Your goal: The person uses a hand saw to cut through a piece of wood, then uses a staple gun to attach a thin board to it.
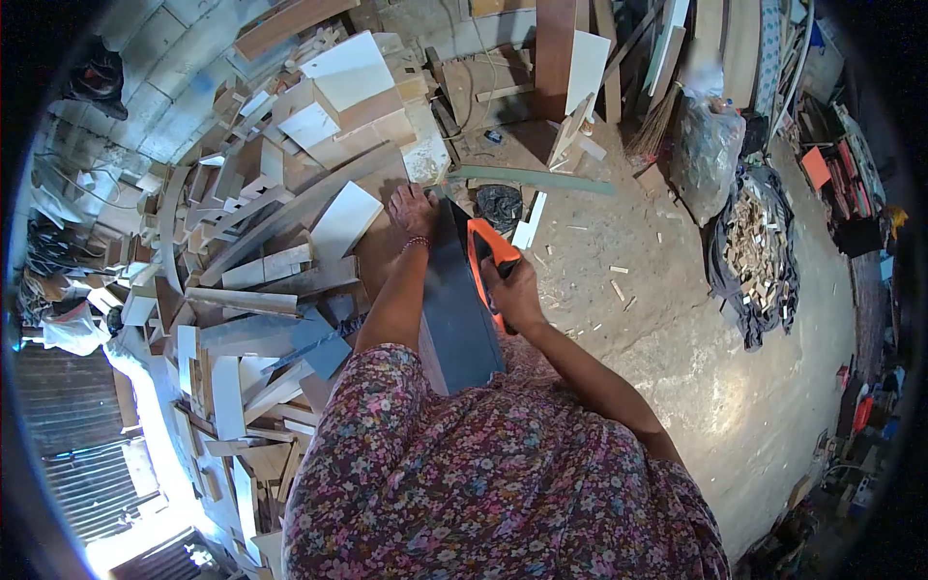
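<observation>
Across the right and centre, bare grey concrete floor (pixel 677 338). Across the left, tangled heap of white, brown and grey wooden offcuts (pixel 280 203). At the near edge, floral-patterned garment (pixel 483 464) of the person. At right, spread black plastic sack (pixel 720 266) bearing small wood chips (pixel 754 242); just beside it, on the far side, bulging clear plastic bag (pixel 708 155). At centre, between heap and open floor, long dark grey flat board (pixel 454 309), running near to far. Along its right side, handsaw with orange-and-black handle (pixel 478 256); blade contact too unclear to tell. Right hand (pixel 515 293): closed around the handle. Left hand (pixel 414 207): palm down, fingers loosely spread, pressed at the board's far left edge, grasping nothing visible. On the left wrist, thin reddish bracelet (pixel 417 242).
</observation>
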{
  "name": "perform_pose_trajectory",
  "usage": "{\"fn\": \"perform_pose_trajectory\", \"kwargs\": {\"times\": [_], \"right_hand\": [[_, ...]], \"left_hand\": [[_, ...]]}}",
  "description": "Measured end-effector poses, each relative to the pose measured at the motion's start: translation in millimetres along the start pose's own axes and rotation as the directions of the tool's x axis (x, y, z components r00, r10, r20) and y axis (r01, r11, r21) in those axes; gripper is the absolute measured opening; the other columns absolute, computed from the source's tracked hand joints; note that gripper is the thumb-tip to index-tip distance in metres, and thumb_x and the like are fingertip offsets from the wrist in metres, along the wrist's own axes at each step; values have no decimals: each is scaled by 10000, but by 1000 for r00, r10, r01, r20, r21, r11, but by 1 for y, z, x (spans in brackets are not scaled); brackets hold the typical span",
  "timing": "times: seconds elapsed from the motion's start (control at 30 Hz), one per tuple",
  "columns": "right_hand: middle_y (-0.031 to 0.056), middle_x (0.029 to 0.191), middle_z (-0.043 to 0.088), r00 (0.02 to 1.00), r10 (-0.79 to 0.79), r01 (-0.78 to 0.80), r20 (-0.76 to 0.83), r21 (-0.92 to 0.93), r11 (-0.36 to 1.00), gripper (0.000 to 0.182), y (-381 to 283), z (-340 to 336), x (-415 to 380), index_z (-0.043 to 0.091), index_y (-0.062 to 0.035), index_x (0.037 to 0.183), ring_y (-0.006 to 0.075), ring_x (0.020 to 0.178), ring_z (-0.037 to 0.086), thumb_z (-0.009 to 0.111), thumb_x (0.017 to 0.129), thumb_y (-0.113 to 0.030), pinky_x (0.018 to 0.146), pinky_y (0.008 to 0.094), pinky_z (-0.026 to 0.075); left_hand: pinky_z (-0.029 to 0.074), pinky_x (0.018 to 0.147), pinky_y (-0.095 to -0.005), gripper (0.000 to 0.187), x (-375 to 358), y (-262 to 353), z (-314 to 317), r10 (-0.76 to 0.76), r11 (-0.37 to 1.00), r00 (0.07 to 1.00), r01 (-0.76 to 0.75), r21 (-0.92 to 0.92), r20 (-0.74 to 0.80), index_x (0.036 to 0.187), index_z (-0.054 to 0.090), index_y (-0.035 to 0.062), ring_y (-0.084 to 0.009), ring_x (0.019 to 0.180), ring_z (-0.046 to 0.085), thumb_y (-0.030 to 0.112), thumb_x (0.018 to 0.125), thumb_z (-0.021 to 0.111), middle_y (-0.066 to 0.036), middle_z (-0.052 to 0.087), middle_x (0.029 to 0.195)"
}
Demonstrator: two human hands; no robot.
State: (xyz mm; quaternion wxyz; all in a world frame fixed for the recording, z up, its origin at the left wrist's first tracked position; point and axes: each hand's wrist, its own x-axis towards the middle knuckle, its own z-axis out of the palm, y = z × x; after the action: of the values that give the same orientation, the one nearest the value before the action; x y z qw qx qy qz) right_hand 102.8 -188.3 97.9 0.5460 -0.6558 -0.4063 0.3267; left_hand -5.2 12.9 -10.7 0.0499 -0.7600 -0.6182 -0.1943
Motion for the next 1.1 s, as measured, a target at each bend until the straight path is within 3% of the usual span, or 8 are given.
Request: {"fn": "perform_pose_trajectory", "kwargs": {"times": [0.17,0.3,0.37,0.43,0.6,1.03,1.07,1.1], "right_hand": [[47,456,475,908,351,-403,227,251,880,204,-6,-21,41,511,-7,643,118,325,435,563,804,-121,314,263,330],[41,454,470,900,318,-395,299,248,884,275,-4,-26,50,479,-36,580,115,348,445,555,821,-146,321,275,362],[35,472,484,974,101,-118,201,76,990,244,-2,-13,40,499,-25,629,100,359,459,557,824,-160,317,269,362],[171,555,543,984,-178,175,-8,-140,975,194,-8,9,22,515,14,809,272,502,588,582,793,-167,449,369,431],[227,649,544,997,-36,42,65,-92,995,235,-16,9,-13,450,12,943,397,649,577,573,782,-106,554,389,440],[219,705,582,920,237,-144,311,-295,945,341,-2,24,78,499,36,913,386,664,585,633,736,-223,561,413,443],[46,520,508,979,2,47,205,-232,972,258,4,31,69,511,-3,691,123,439,504,571,817,-220,411,294,397],[46,520,508,977,4,47,212,-236,971,258,-10,32,55,511,-3,691,123,439,504,571,817,-220,411,294,397]], "left_hand": [[363,843,-427,380,-1,0,2,26,998,996,-21,58,-83,963,528,46,-303,950,473,363,754,509,-151,493,962],[365,846,-409,352,-2,6,-10,29,998,999,-26,62,-38,950,534,56,-297,952,474,349,756,519,-146,495,964],[369,842,-403,339,-1,6,-5,1,998,1000,0,68,-12,940,537,60,-293,946,478,340,749,530,-142,496,965],[392,808,-404,302,0,3,2,-6,997,1000,7,82,-21,896,538,67,-285,913,489,312,721,563,-128,497,940],[413,757,-420,272,-1,4,5,13,1000,988,-9,30,-155,848,533,65,-285,868,497,288,702,581,-120,492,892],[371,813,-412,258,-2,3,4,81,995,943,-96,-32,-322,856,546,47,-294,893,482,264,717,556,-132,493,880],[371,813,-412,258,-2,1,9,74,995,943,-89,-33,-323,856,546,47,-294,893,482,264,717,556,-132,493,880],[371,812,-412,265,-2,1,11,85,995,942,-94,-13,-324,857,545,48,-292,896,480,267,710,562,-129,492,884]]}}
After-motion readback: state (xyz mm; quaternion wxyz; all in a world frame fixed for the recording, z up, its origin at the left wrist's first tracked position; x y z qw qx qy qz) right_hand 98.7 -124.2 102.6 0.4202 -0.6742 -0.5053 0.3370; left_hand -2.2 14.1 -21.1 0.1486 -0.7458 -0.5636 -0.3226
